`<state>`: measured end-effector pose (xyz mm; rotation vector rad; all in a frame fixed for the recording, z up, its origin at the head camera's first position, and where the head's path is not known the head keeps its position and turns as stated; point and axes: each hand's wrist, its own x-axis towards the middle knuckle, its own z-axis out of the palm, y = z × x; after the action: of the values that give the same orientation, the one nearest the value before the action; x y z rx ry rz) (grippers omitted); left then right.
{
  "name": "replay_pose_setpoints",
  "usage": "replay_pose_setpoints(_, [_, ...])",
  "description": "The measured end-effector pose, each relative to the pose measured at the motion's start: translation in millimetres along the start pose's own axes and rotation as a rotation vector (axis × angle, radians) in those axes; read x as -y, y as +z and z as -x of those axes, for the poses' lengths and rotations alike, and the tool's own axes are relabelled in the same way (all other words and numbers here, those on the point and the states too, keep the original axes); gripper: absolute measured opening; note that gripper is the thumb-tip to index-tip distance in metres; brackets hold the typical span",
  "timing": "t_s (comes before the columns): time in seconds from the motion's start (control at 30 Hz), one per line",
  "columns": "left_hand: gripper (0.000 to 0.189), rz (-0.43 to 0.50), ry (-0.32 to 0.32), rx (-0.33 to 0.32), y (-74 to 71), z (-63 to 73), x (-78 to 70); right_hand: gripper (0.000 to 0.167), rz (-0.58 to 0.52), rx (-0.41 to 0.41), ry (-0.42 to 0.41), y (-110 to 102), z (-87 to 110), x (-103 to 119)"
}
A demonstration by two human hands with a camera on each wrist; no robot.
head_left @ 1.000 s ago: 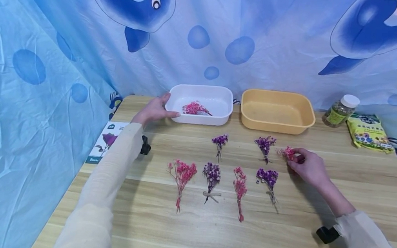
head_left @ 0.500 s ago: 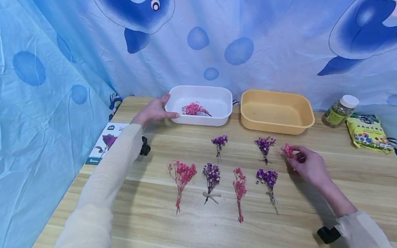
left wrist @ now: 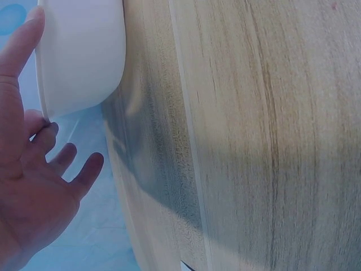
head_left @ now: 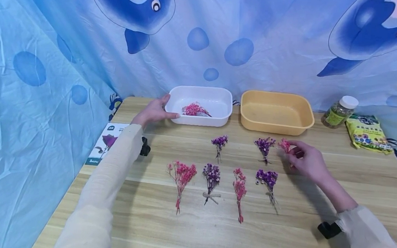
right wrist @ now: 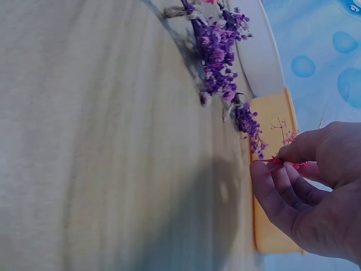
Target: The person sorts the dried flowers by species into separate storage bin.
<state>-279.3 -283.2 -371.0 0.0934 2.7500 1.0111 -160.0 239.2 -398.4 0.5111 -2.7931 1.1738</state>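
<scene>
At the left end of a white plastic tub [head_left: 204, 121], my left hand [head_left: 152, 113] holds the rim between thumb and forefinger, the other fingers spread away from it. A pink dried flower bunch [head_left: 194, 108] lies inside the tub. My right hand [head_left: 306, 160] pinches a small pink dried flower bunch [head_left: 284, 145] between thumb and fingertips, and its stems are mostly hidden. Just left of it lies a purple dried flower bunch [head_left: 264, 146]. Another purple bunch [head_left: 219, 142] lies farther left. Nearer the front is a row: pink bunch [head_left: 181, 177], twine-tied purple bunch [head_left: 212, 178], pink bunch [head_left: 239, 186], purple bunch [head_left: 268, 181].
A yellow plastic tub [head_left: 276, 128] stands right of the white one. Beyond it are a white-lidded jar [head_left: 339, 112] and a yellow packet [head_left: 368, 133]. A flower-printed card [head_left: 102, 143] lies under the left forearm. Blue curtain [head_left: 213, 31] hangs behind the wooden table [head_left: 209, 243].
My right hand has shifted slightly away from me and left, tilting the pink bunch up beside the purple one. The left hand stays at the white tub.
</scene>
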Motion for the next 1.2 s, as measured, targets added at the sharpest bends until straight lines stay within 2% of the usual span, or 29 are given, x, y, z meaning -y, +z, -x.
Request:
replay_pose_setpoints(0.23, [0.118, 0.022, -0.015, -0.007, 0.1, 0.6, 1.9, 0.044, -0.019, 0.021, -0.064, -1, -17.3, 12])
replay_pose_setpoints(0.53, [0.117, 0.003, -0.008, 0.002, -0.6, -0.6, 2.8, 0.042, -0.058, 0.041, -0.19, -3, -46.9, 37])
replay_pose_setpoints(0.87, [0.118, 0.023, 0.011, -0.004, 0.1, -3.7, 2.7, 0.041, 0.049, 0.08, -0.207, 2, -83.0, 59])
replay_pose_setpoints(1.2, [0.114, -0.015, 0.038, 0.001, -0.7, -4.9, 3.0, 0.043, 0.017, 0.159, -0.176, 18, -115.4, 78])
